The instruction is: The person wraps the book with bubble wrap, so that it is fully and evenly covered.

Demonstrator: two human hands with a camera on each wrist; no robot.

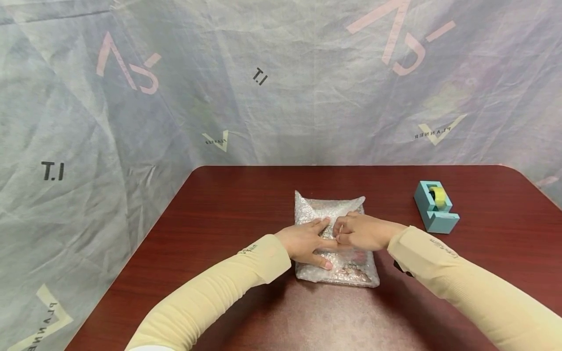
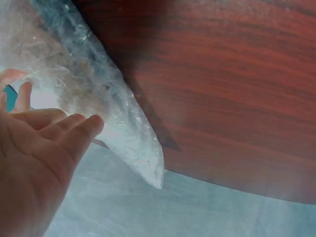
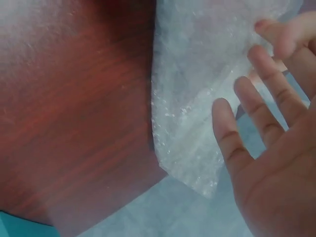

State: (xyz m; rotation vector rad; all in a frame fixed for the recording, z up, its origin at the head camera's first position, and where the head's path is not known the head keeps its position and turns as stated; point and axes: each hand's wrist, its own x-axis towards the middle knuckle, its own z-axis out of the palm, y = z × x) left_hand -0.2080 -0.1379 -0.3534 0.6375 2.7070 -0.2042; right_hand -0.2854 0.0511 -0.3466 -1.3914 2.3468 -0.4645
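A flat package in clear bubble wrap (image 1: 335, 277) lies on the table, its far corners sticking up as two points. Through the wrap, some printed colour shows faintly. My left hand (image 1: 303, 242) rests on the package from the left with fingers spread. From the right, my right hand (image 1: 366, 232) reaches over it, fingers bent downward beside the left fingertips. The right wrist view shows the right hand's fingers (image 3: 225, 121) loosely extended along the wrap, with nothing visible in them. In the left wrist view the wrap's pointed corner (image 2: 148, 165) extends past the left fingers.
A teal tape dispenser (image 1: 441, 222) with a yellow tape roll (image 1: 438, 196) stands to the right of the package. The dark red wooden table (image 1: 228, 209) has rounded far corners. A grey printed cloth (image 1: 281, 112) hangs behind it and along the left side.
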